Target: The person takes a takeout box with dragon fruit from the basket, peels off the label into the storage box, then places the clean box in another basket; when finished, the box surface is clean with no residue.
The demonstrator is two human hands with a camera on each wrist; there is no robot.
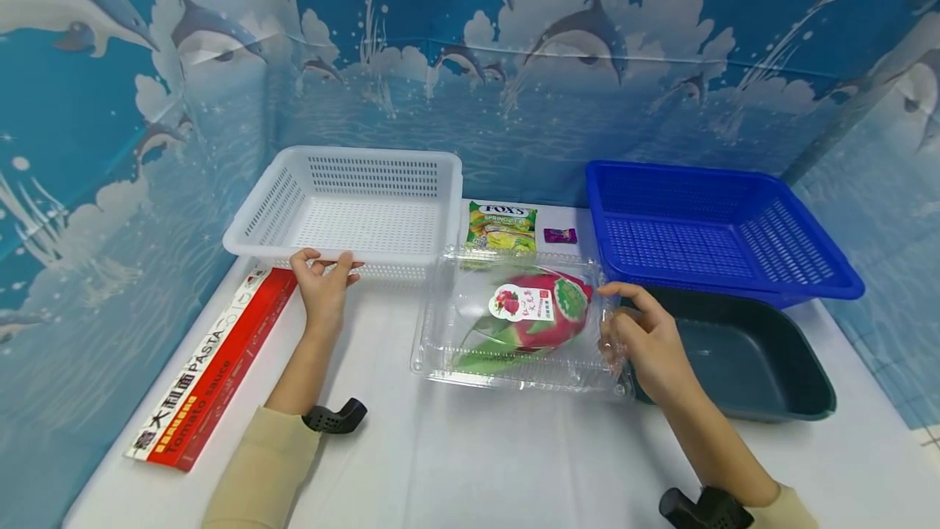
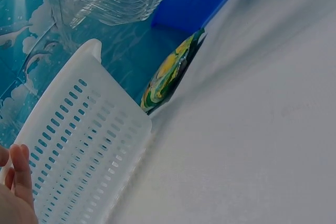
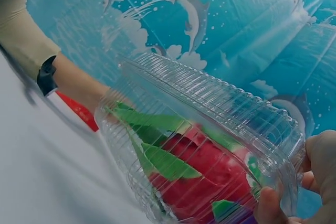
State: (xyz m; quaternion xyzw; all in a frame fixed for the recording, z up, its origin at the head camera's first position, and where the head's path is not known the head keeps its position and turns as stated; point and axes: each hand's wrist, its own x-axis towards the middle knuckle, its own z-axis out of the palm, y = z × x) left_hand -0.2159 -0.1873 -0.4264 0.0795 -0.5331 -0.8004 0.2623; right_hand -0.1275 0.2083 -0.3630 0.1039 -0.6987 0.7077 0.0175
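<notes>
My right hand point(image 1: 646, 341) grips the right end of a clear plastic clamshell box point(image 1: 441, 325), holding it up over the table. Inside lies a red and green dragon fruit point(image 1: 543, 333), also plain in the right wrist view as a dragon fruit point(image 3: 205, 182). A white and red label sits on the box lid. At the front rim of a white perforated basket point(image 1: 367, 215), my left hand point(image 1: 323, 288) pinches the edge between thumb and fingers. In the left wrist view the left hand point(image 2: 18, 187) is at the basket's rim, partly cut off.
A red and white pasta box point(image 1: 220, 366) lies at the left. Behind the clamshell are a green Fox's candy bag point(image 1: 503, 223) and a small purple packet point(image 1: 560, 235). On the right stand a blue basket point(image 1: 683, 243) and a dark green tub point(image 1: 742, 349).
</notes>
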